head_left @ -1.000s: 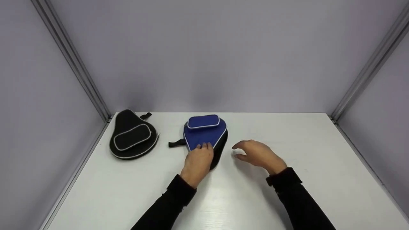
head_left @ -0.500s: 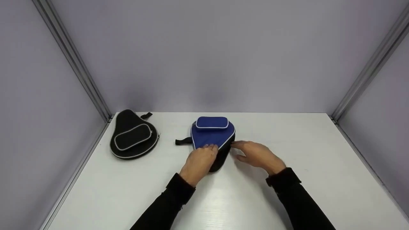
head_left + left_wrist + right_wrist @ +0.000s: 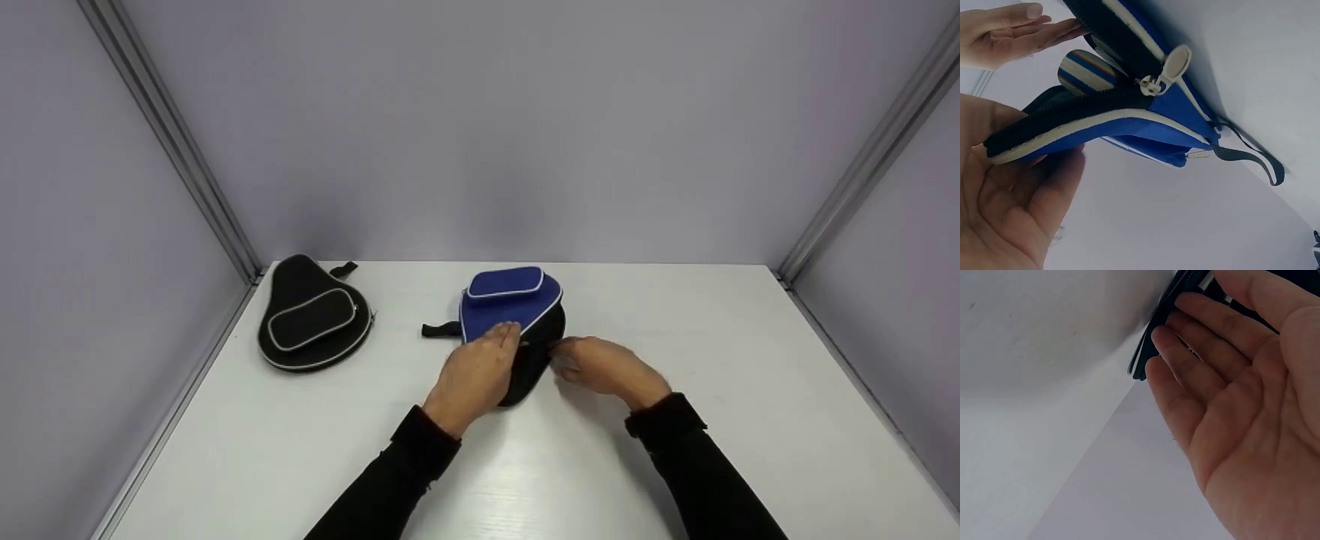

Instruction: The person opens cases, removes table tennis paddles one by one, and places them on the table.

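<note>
A blue paddle case [image 3: 510, 304] with white piping and a black underside lies mid-table, its zip partly undone. My left hand [image 3: 487, 358] grips the edge of the blue top flap [image 3: 1145, 121] and lifts it, so the case gapes. Inside the gap shows a striped paddle handle [image 3: 1086, 73], with the white zip pull [image 3: 1174, 64] beside it. My right hand [image 3: 581, 358] is at the case's right side, its fingers straight and touching the black lower edge [image 3: 1154, 337]. A black wrist strap [image 3: 1252, 157] trails from the case's left end.
A second, black paddle case [image 3: 311, 319] with grey piping lies zipped at the far left of the white table [image 3: 712, 390]. Grey walls with metal corner posts close in the back and both sides.
The blue case has shifted right and its top flap has been raised by my left hand. My right hand has moved left from open table to touch the case's edge.
</note>
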Motion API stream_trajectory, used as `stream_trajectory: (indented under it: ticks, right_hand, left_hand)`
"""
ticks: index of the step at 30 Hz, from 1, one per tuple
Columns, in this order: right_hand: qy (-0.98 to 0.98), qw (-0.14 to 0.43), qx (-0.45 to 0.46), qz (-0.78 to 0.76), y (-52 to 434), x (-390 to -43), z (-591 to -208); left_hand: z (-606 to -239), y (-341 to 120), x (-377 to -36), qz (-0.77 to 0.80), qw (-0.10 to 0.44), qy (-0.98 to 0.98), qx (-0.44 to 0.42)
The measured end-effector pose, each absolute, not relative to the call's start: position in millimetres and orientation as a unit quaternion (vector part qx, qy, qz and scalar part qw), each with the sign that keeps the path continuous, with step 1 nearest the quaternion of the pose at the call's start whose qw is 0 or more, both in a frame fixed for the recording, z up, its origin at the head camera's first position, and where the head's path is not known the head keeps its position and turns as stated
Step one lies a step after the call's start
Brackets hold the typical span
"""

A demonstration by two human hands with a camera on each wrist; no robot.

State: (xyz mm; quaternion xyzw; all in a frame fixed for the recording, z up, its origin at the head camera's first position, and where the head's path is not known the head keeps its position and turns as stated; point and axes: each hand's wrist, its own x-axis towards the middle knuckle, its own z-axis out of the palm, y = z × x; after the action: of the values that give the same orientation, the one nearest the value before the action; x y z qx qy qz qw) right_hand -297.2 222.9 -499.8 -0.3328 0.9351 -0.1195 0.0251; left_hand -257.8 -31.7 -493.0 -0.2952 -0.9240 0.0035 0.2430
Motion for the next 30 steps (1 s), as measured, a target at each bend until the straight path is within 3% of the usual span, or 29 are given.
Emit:
stream_trajectory:
  ticks: [7,14,30]
  right_hand:
    - [0.933,0.002,-0.341,-0.117,224,-294,-502]
    - [0.937,0.022,-0.321,-0.139,226,-296,-502]
    - [0.93,0.042,-0.333,-0.147,234,-302,-503]
  left_hand:
    - [-485,-36,-259,-0.006,0.265,-0.922,-0.283]
    - [-477,-45,-261,-0.003,0.298,-0.917,-0.264]
    - [-452,-86,-277,-0.131,0.231,-0.948,-0.175]
